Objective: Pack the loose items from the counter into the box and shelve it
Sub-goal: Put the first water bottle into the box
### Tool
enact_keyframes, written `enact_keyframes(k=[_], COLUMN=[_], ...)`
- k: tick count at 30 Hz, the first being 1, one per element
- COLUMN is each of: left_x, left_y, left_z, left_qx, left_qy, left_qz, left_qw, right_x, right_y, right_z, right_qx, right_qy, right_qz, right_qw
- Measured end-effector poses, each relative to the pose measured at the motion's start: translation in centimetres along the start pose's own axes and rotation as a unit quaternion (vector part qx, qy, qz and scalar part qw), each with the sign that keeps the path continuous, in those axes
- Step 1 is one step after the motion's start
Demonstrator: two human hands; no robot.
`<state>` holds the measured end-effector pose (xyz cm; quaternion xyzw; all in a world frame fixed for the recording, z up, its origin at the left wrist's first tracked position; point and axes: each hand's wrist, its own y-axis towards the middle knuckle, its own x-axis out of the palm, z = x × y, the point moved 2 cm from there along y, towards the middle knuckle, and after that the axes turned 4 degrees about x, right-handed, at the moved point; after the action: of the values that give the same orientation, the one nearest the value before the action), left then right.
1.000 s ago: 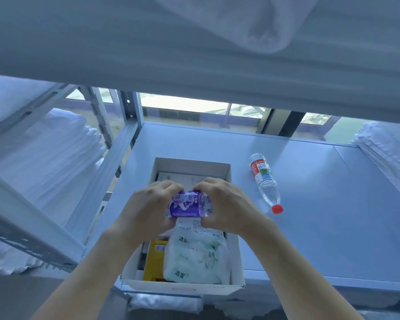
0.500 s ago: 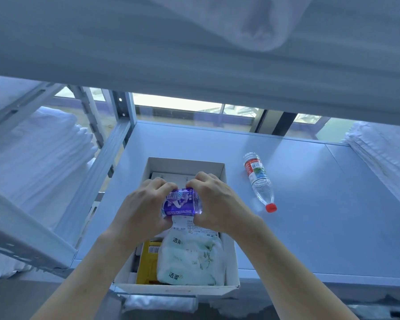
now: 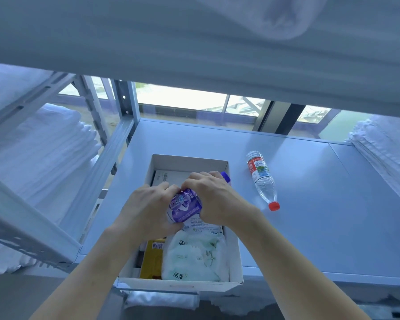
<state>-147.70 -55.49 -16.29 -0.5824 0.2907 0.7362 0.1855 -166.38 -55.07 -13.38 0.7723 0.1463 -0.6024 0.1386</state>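
An open white box (image 3: 234, 250) sits at the front edge of the grey shelf surface (image 3: 321, 215). Inside lie a white-green tissue pack (image 3: 194, 255), a yellow packet (image 3: 151, 259) and a white carton (image 3: 169, 177) at the far end. Over the box's middle, my left hand (image 3: 146, 211) and my right hand (image 3: 214, 197) both grip a small purple-labelled bottle (image 3: 185, 205), tilted, its purple cap (image 3: 226, 177) poking out beyond my right fingers. A clear water bottle (image 3: 261, 179) with a red cap lies on the surface right of the box.
An upper shelf (image 3: 194, 54) hangs low overhead. Folded white towels are stacked on the left rack (image 3: 39, 153) and at the far right (image 3: 386, 148). A metal upright (image 3: 127, 100) stands at the back left corner. More towels show below the front edge.
The purple bottle has turned in my hands from lying crosswise to tilted, with its cap now pointing away to the right. The view shifted slightly.
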Motion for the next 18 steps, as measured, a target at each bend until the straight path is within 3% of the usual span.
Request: enact_keyframes(k=[4,9,14,18], left_x=[-0.4,-0.7,-1.1,-2.5], left_y=[-0.1,0.0,-0.3,-1.2], left_z=[0.1,-0.3,-0.5,-0.2], left_qx=[-0.005,-0.063,-0.081,-0.063], left_qy=[-0.021,-0.173,-0.243,-0.253], left_qz=[0.005,0.076,0.150,0.190], left_qw=[1.000,0.980,0.955,0.946], right_x=[1.1,1.4,-1.0,-1.3], right_y=[0.1,-0.1,0.7,1.3], right_z=[0.2,0.4,1.1,-1.0], right_qx=[0.016,0.018,-0.013,-0.066], right_qy=[0.046,0.084,0.084,0.075], right_qz=[-0.037,-0.030,0.007,-0.033], right_qw=[0.998,0.996,0.996,0.994])
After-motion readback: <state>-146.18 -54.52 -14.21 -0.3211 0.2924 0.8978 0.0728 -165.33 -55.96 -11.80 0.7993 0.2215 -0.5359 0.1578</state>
